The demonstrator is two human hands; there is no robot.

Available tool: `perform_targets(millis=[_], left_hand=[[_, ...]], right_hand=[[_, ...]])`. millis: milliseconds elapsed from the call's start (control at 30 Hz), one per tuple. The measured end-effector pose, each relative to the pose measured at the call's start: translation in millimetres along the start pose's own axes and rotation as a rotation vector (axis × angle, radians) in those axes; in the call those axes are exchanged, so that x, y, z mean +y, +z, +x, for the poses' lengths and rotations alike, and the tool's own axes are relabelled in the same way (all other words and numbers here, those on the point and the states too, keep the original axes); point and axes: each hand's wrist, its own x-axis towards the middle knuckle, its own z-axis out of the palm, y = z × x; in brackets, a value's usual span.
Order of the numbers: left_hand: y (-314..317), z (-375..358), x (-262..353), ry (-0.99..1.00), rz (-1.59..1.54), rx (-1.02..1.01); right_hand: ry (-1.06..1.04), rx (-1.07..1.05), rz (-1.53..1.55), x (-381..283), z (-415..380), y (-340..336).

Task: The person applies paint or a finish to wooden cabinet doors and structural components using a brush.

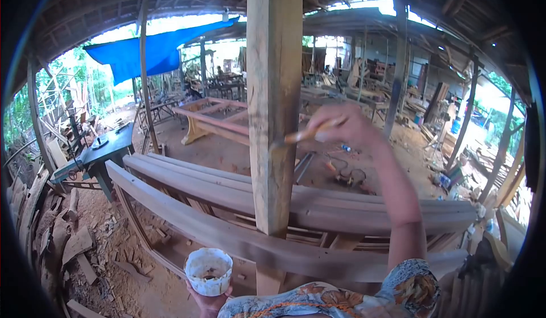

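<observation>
My right hand [347, 127] is closed round the handle of a paintbrush [307, 134], smeared a little by motion. The bristles meet the side of an upright wooden post [273, 90], where a darker patch shows. Low in the view, my left hand [207, 302] holds a white plastic tub [209, 271] from below. Dark residue lies at the bottom of the tub and its rim is stained. Behind and around the post run long smooth wooden rails [187, 204].
At left stands a green machine table [108, 144]. A wooden frame [213, 122] rests on the dirt floor beyond the rails. Wood scraps [79, 244] litter the ground at left. A blue tarp [148, 50] hangs behind, and a cable [350, 173] lies at right.
</observation>
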Motion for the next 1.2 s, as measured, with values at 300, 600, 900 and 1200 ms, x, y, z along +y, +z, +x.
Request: perform_targets(millis=[300,600,900,1200], left_hand=[[4.0,-14.8,-7.2,0.025,-0.028,0.043],[-33.7,-13.1,-14.7,-0.121,-0.134,0.081],[-35.3,-17.7,-31.0,-0.061,-0.089,0.138],[-18.8,-32.0,-45.4,0.036,0.279,0.06]], right_hand=[[-0.419,0.812,-0.397,-52.2,111.6,-115.3],[-0.437,0.805,-0.467,-23.2,115.2,-60.6],[-0.014,0.284,-0.225,48.9,-125.3,95.9],[0.131,-0.293,0.005,86.8,-185.2,170.1]])
